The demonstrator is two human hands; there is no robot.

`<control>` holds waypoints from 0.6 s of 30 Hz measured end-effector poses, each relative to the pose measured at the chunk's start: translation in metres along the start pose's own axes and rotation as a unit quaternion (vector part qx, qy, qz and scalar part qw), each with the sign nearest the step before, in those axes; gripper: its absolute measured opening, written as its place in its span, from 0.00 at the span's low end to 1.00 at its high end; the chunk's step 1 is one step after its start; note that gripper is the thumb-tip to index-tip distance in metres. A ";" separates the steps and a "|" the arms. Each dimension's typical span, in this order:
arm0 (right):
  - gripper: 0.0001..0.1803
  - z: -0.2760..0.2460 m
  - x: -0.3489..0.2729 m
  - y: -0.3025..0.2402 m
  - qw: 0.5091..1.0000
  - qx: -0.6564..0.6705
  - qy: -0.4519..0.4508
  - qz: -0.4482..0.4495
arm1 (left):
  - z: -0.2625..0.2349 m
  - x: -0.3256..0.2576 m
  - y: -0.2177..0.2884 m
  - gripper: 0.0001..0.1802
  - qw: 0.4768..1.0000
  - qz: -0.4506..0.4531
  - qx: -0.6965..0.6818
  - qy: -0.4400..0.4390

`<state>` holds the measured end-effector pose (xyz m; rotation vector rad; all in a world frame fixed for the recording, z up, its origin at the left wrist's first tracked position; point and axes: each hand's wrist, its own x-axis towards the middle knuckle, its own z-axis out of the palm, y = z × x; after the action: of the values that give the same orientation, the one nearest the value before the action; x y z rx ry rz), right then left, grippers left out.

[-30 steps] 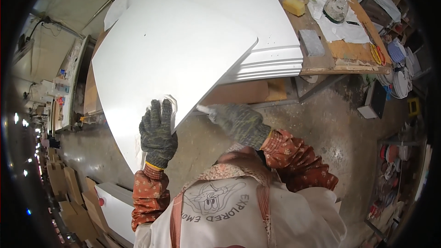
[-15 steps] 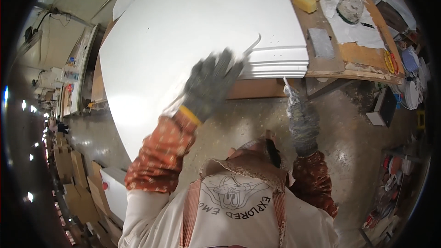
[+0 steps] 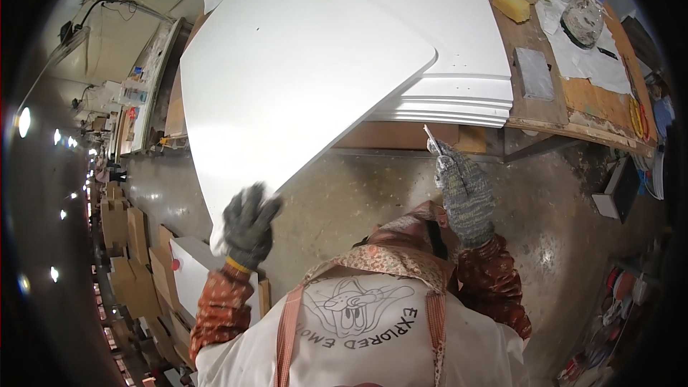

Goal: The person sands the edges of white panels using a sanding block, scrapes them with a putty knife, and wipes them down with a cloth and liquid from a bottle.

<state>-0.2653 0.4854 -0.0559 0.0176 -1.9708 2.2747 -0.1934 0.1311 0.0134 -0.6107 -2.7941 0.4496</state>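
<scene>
My left hand [image 3: 250,225], in a dark grey glove with a yellow cuff, is at the near left edge of a large white panel [image 3: 301,64]. Its fingers look apart and slightly blurred, with nothing seen in them. The panel lies askew on a stack of similar white panels [image 3: 459,89], one corner jutting toward me past the table. My right hand [image 3: 466,193], in a grey knitted glove smeared white at the fingertips, is closed around a thin, white-coated stick-like tool [image 3: 429,135]. The tool's tip points up, short of the stack's front edge; its kind cannot be made out.
On the wooden table at right are a yellow sponge [image 3: 511,4], a grey rectangular block [image 3: 534,74], a clear plastic container [image 3: 582,21] on white paper, and scissors [image 3: 638,116] with orange-yellow handles. Cardboard pieces [image 3: 132,283] stand on the floor at left. A shelf [image 3: 609,315] stands lower right.
My left hand has moved from the panel's right corner down and left to its near edge. My right hand still grips the tool, a little further left. The view has shifted slightly.
</scene>
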 end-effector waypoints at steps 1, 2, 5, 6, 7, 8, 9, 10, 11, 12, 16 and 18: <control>0.13 -0.001 -0.001 -0.001 0.999 0.011 -0.022 0.021 | 0.003 0.029 0.013 0.28 1.000 0.015 -0.011 0.015; 0.13 0.000 0.000 0.004 0.999 0.012 -0.024 0.022 | 0.006 0.057 0.023 0.28 0.999 0.042 -0.018 0.021; 0.16 0.011 0.004 0.030 0.954 0.146 -0.108 0.239 | 0.008 0.118 0.052 0.32 0.992 0.099 0.002 0.072; 0.18 0.027 0.007 0.043 0.984 -0.154 -0.059 -0.061 | 0.007 0.128 0.055 0.31 0.992 0.101 -0.012 0.073; 0.20 0.039 0.010 0.048 0.836 -0.425 -0.001 -0.347 | 0.007 0.132 0.057 0.30 0.992 0.104 -0.024 0.069; 0.20 0.046 0.017 0.045 0.836 -0.426 -0.001 -0.345 | 0.008 0.130 0.056 0.30 0.992 0.105 -0.026 0.069; 0.15 0.052 0.026 0.041 0.951 -0.222 -0.097 -0.193 | 0.009 0.125 0.053 0.29 0.988 0.113 -0.061 0.089; 0.15 0.057 0.033 0.038 0.983 0.002 -0.182 -0.025 | 0.008 0.120 0.048 0.28 0.982 0.120 -0.096 0.111; 0.15 0.060 0.038 0.039 0.983 0.002 -0.180 -0.024 | 0.010 0.110 0.043 0.26 0.982 0.112 -0.088 0.121; 0.15 0.063 0.042 0.042 0.981 0.008 -0.196 -0.013 | 0.009 0.102 0.038 0.26 0.981 0.097 -0.118 0.121; 0.14 0.093 0.022 0.052 0.958 0.241 -0.143 0.061 | 0.004 0.074 0.018 0.25 0.975 0.045 -0.201 0.086; 0.14 0.088 0.025 0.021 0.940 0.266 -0.145 0.160 | 0.003 0.065 0.014 0.26 0.975 0.032 -0.208 0.077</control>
<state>-0.2990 0.3977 -0.0617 0.0966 -1.4802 3.1172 -0.2470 0.1712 0.0169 -0.7849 -2.7353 -0.1765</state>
